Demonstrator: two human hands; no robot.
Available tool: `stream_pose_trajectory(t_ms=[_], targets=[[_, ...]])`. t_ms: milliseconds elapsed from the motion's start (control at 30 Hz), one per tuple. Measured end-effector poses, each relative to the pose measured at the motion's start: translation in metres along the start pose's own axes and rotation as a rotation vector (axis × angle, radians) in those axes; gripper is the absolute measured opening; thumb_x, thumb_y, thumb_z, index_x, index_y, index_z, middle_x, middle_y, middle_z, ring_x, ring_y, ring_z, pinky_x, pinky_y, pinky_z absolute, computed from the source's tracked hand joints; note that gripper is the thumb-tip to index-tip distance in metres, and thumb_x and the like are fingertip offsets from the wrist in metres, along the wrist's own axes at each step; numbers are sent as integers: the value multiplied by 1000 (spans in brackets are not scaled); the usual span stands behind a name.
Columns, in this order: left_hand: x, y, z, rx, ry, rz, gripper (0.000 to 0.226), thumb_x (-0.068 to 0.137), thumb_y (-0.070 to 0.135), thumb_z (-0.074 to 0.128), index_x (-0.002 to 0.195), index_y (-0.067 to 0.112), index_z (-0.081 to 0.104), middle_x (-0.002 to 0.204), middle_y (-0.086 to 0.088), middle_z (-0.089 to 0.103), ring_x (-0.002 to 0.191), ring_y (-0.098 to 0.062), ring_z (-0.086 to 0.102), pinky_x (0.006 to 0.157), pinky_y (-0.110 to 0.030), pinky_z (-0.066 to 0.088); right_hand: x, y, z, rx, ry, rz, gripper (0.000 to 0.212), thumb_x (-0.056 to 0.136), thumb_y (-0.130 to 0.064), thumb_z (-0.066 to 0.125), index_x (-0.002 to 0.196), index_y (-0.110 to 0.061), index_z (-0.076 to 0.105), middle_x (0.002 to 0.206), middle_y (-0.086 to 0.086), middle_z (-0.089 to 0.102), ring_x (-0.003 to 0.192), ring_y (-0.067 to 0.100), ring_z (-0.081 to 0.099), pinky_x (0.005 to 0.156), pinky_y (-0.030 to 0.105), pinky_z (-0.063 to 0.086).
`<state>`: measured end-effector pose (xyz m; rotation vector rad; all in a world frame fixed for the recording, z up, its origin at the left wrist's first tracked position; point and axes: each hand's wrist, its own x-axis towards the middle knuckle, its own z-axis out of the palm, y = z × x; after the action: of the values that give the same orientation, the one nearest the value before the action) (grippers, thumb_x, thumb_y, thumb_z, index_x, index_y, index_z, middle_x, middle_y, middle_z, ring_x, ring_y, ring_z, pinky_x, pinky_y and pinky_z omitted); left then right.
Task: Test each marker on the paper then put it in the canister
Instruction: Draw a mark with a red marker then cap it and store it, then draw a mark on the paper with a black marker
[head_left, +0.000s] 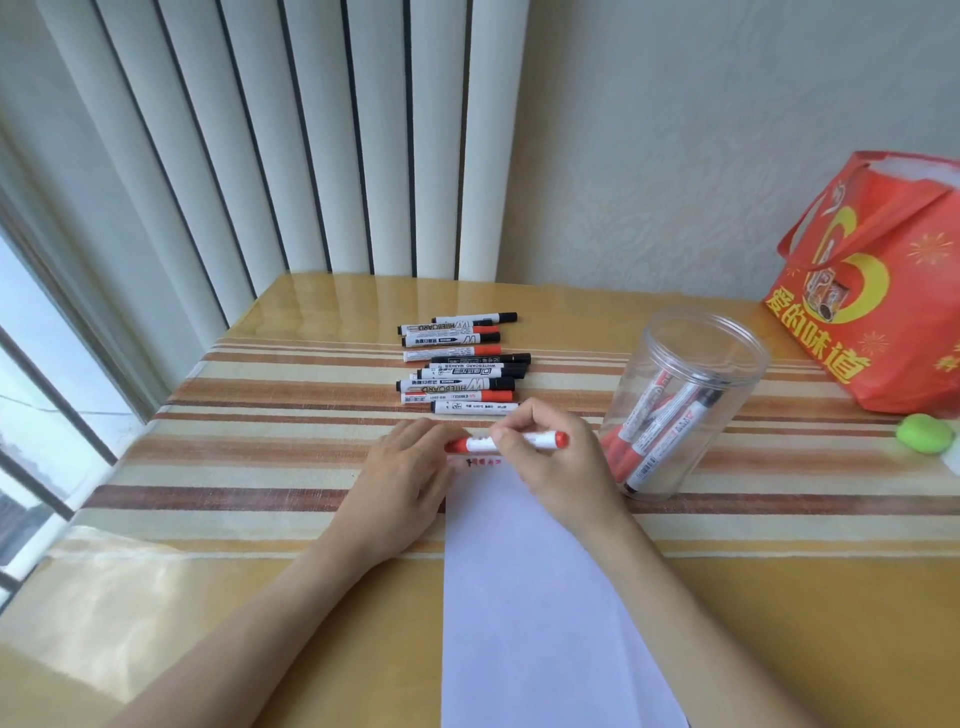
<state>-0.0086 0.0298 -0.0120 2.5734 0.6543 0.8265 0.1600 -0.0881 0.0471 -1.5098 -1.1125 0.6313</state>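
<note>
a red marker (506, 442) lies sideways between two bare hands, just above the far end of a white sheet of paper (524, 597). the right hand (561, 467) pinches the marker's white barrel between thumb and fingertips, with the red back end sticking out to the right past the knuckles. the left hand (410, 478) sits just beside it on the left, fingers curled toward the marker's red cap end; whether those fingers grip the cap or only touch it cannot be told. small red and black test marks (475, 461) show on the paper's far edge, right under the marker. the paper runs from the hands back toward the viewer, lying on a shiny table (260, 623) covered with a cloth striped in brown, orange and cream. beyond the hands, near the middle of the table, a row of markers (462, 364) lies side by side, all sideways, some with black caps and some with red. to the right of the right hand, very near it, stands a clear plastic canister (685, 400), upright and open at the top, with several markers leaning inside it. farther right, at the table's edge, a red shopping bag (883, 291) with yellow printing stands against the wall, and a small green round object (927, 434) sits in front of it. white vertical blinds (260, 156) hang behind the table, with a window (31, 389) at the left.
</note>
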Motion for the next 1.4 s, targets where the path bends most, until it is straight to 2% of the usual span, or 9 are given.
stream_pose_trajectory(t_ms=[133,300,433,567,733,900,1033,1167,1400], targets=[[-4,0,3,42,-22,-159,60,99,55,41,153,31,37,137,12,49,131,-13,42,106,-36,36,-3,-50,-25,-33,192,-150,5,93,-23,75,89,-22,74,66,-13,72,60,5,62,60,32,52],[-5,3,3,124,-48,-117,55,98,54,40,146,28,47,135,10,50,128,-17,46,101,-35,35,-9,-109,-78,-215,673,-498,39,90,-19,79,113,-14,48,75,-5,71,66,14,75,63,35,57],[-5,4,1,138,-31,-128,49,96,50,40,134,24,56,128,8,53,123,-18,48,98,-37,39,-4,-125,-121,-486,893,-613,34,95,-21,71,113,0,51,82,0,65,69,23,70,68,39,54],[-7,8,0,146,-10,-130,42,95,45,41,125,24,60,120,10,55,117,-18,52,95,-37,42,9,-108,-135,-709,729,-393,26,95,-18,70,110,-5,53,85,14,69,75,34,63,63,32,30],[-9,12,-1,164,-4,-122,34,95,41,40,116,26,63,114,12,58,112,-16,54,92,-34,40,22,-85,-133,-846,371,-105,11,101,-26,62,97,-15,62,78,7,67,75,31,61,63,32,37],[-9,14,-2,189,-13,-115,30,96,39,40,111,26,63,109,13,58,107,-15,55,84,-30,38,27,-82,-130,-922,187,-13,44,104,-30,49,63,-16,49,59,5,50,72,35,54,60,36,37],[-8,14,-3,166,-20,-125,31,95,39,38,111,26,62,109,13,58,107,-15,54,85,-31,40,25,-83,-125,-947,361,-248,21,101,-24,56,92,-13,71,85,6,70,81,30,64,70,38,54],[-8,10,-2,126,-5,-134,30,92,36,41,110,25,62,109,12,58,107,-17,54,90,-36,47,15,-87,-84,-874,486,-614,11,96,-9,59,92,-10,69,90,4,67,79,22,59,67,32,47],[-7,8,-3,64,54,-103,25,92,30,45,109,23,62,105,12,59,103,-15,55,90,-33,47,45,-7,-7,-948,-3,-215,24,99,-6,51,114,-15,67,112,2,67,99,28,65,76,39,52]])
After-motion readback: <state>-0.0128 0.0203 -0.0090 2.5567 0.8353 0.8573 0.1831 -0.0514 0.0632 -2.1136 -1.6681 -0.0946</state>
